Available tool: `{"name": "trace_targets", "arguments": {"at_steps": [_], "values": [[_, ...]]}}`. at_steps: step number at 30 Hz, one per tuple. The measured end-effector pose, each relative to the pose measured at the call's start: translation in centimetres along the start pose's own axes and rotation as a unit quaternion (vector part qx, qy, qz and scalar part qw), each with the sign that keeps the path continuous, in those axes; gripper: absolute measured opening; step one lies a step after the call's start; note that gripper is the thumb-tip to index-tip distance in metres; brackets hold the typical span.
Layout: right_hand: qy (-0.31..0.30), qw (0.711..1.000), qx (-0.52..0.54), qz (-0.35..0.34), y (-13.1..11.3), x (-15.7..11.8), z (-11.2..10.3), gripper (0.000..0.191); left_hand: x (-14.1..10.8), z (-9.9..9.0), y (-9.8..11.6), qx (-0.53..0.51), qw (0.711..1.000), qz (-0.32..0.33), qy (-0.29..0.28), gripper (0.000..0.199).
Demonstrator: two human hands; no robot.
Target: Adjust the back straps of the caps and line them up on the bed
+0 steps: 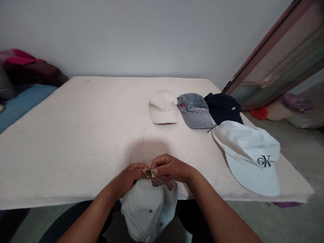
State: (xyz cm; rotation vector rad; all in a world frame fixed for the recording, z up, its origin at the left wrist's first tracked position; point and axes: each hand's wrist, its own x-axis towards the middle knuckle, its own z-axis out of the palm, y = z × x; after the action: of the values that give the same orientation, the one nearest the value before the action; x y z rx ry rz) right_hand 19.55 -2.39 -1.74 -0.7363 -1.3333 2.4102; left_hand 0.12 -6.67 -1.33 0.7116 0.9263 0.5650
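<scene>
A pale cap (144, 206) hangs at the table's front edge, its back opening and strap turned upward. My left hand (130, 177) is closed on the cap beside the metal buckle (149, 174). My right hand (170, 167) pinches the short end of the strap (153, 172) just right of the buckle. Part of the strap and the right fingertips are hidden behind the hand.
On the covered table (76, 135) lie a cream cap (163, 106), a grey cap (194, 111), a navy cap (224, 107) and a white cap (249, 152) with dark letters. Dark red and pink fabric (27, 64) sits at the far left.
</scene>
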Motion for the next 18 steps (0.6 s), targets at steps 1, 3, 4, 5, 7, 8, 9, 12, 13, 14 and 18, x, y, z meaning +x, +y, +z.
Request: {"name": "trace_targets", "arguments": {"at_steps": [1, 3, 4, 5, 7, 8, 9, 12, 13, 14, 18], "values": [[0.003, 1.000, 0.005, -0.001, 0.05, 0.02, 0.01, 0.016, 0.04, -0.05, -0.07, -0.001, 1.000, 0.002, 0.000, 0.021], [0.011, 1.000, 0.015, -0.006, 0.18, 0.06, 0.04, 0.017, 0.09, -0.16, -0.16, -0.007, 1.000, 0.006, -0.001, 0.020], [0.018, 1.000, 0.019, -0.012, 0.23, 0.07, 0.06, 0.018, 0.09, -0.22, -0.18, -0.011, 1.000, 0.010, 0.001, 0.018], [0.025, 0.999, 0.022, -0.020, 0.26, 0.08, 0.08, 0.018, 0.09, -0.26, -0.18, -0.015, 1.000, 0.013, 0.003, 0.017], [0.035, 0.998, 0.025, -0.040, 0.25, 0.04, 0.11, 0.020, 0.05, -0.32, -0.13, -0.021, 1.000, 0.022, 0.002, 0.014], [0.039, 0.998, 0.027, -0.048, 0.21, 0.00, 0.13, 0.021, 0.02, -0.32, -0.10, -0.025, 0.999, 0.026, -0.001, 0.014], [0.042, 0.997, 0.026, -0.051, 0.15, -0.05, 0.15, 0.022, -0.01, -0.30, -0.06, -0.029, 0.999, 0.029, -0.006, 0.016], [0.037, 0.998, 0.013, -0.053, 0.00, -0.16, 0.31, 0.025, -0.09, -0.11, -0.04, -0.043, 0.998, 0.029, -0.029, 0.020], [0.031, 0.998, 0.008, -0.056, 0.00, -0.16, 0.38, 0.026, -0.11, 0.00, -0.06, -0.048, 0.998, 0.026, -0.036, 0.021], [0.022, 0.998, 0.003, -0.062, 0.03, -0.14, 0.47, 0.027, -0.12, 0.12, -0.09, -0.053, 0.998, 0.021, -0.040, 0.021], [0.000, 0.996, -0.006, -0.087, 0.29, 0.16, 0.71, 0.028, -0.18, 0.47, -0.13, -0.052, 0.998, 0.010, -0.031, 0.023]]}}
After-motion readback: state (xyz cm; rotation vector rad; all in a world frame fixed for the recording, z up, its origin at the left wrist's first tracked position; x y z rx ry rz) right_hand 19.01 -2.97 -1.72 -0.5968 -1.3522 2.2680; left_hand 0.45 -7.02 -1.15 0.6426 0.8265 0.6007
